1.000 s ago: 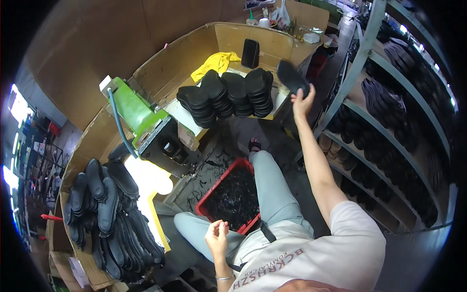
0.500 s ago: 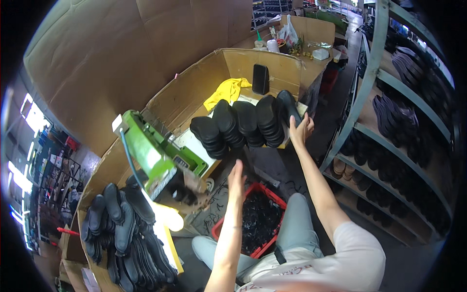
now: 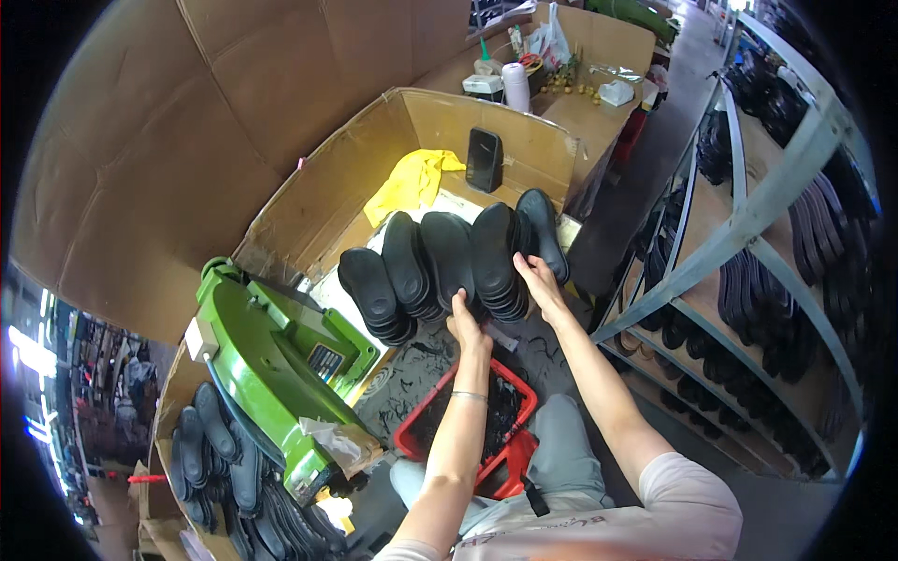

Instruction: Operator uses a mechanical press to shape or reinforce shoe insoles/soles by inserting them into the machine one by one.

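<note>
Several stacks of black shoe soles (image 3: 449,254) stand side by side on a white-topped bench (image 3: 455,208). My left hand (image 3: 467,327) is at the near end of the middle stack; its thumb presses on the top sole and its other fingers are mostly hidden. At the side of the fourth stack (image 3: 495,252), the fingers of my right hand (image 3: 541,283) are stretched and apart, touching the soles. One more sole (image 3: 543,232) leans at the right end of the row, just beyond that hand.
A green machine (image 3: 271,365) stands left, beside a heap of soles (image 3: 245,467). Cardboard walls (image 3: 309,187) enclose the bench, with a yellow cloth (image 3: 412,182) and a phone (image 3: 484,159). A red crate (image 3: 412,423) of black scraps sits between my legs; shelving (image 3: 748,224) stands right.
My left hand has moved forward from above the crate to the middle stack. My right hand has shifted from the rightmost sole leftward onto the fourth stack. The view has tilted.
</note>
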`<state>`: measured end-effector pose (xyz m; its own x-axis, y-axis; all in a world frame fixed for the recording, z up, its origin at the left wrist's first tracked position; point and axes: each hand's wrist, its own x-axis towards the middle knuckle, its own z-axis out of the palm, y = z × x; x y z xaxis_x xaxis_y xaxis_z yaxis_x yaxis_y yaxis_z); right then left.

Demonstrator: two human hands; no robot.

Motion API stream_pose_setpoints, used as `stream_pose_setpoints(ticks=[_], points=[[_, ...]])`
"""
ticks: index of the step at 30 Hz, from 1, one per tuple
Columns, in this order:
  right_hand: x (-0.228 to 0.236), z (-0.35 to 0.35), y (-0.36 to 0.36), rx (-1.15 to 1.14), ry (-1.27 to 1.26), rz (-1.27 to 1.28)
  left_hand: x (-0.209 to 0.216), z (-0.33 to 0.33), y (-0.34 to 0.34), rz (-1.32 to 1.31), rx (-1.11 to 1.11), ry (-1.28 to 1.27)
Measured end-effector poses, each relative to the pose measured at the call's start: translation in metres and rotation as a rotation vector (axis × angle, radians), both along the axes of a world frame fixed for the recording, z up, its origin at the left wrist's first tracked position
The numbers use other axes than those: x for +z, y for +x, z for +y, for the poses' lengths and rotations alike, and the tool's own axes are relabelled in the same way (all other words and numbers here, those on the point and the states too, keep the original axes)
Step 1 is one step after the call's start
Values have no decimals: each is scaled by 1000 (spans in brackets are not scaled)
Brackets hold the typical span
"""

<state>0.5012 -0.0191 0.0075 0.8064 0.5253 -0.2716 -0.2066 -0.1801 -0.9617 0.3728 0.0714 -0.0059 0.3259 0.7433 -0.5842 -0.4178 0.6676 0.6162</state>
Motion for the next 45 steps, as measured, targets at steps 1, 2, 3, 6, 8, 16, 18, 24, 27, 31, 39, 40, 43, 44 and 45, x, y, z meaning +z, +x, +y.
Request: stream_pose_setpoints(ticks=[1,2,3,6,8,16,18,24,27,31,39,40,43,44,45], points=[[0,-2,2,30,-21,-29,3,-4,2,142,46,9],[0,-1,5,26,-18,3,6,-5,3,138,-32,53],[0,-2,8,-13,-31,-25,10,-8,4,126,-109,61],[3,-7,15,128,169,47,17,-18,-1,143,-242,101],[4,-13,11,98,183,85,17,-34,-16,180,-206,124],[-47,-77,-37,-202,-12,24,-16,-66,-213,383,-5,-16],[-75,-96,-68,-162,-37,137,-21,-41,-299,807,112,325],[-139,-123,-203,296,-476,235,2,80,-459,1054,977,604],[-160,-99,-268,564,-521,309,25,115,-486,893,1141,625],[-197,-71,-328,773,-399,219,55,132,-508,1147,1177,614],[-226,-65,-325,764,-369,240,88,166,-600,1984,129,222],[-229,-68,-322,735,-349,233,88,165,-609,1987,51,165],[-245,-80,-311,690,-432,187,93,155,-617,1929,24,217],[-251,-85,-309,665,-484,168,98,148,-616,1921,0,231],[-255,-89,-308,670,-469,155,105,141,-614,1955,25,261]])
